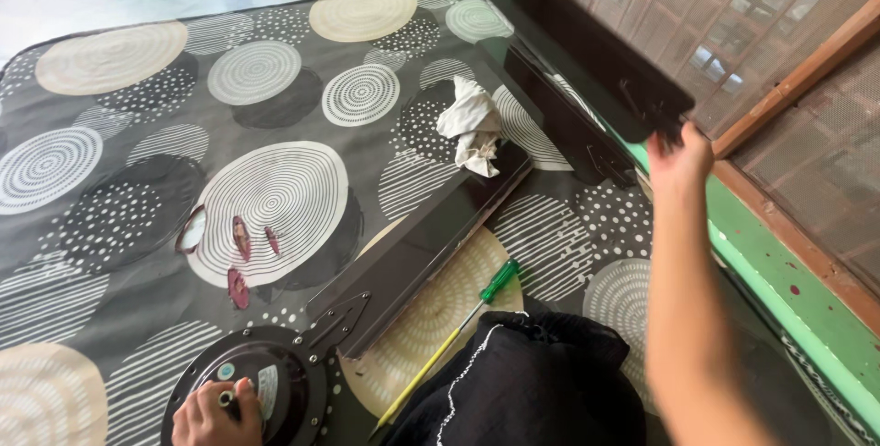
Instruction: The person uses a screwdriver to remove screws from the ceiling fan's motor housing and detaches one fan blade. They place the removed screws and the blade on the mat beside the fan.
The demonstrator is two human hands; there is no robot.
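The right hand (pixel 680 154) is holding up a dark fan blade (pixel 587 47) by its end, grip pinching it tight. The left hand (pixel 213 414) is curling around the stem on the round fan motor (pixel 275 368), sitting on the patterned surface (pixel 110 180). A green screwdriver (pixel 458 322) is lying nearby.
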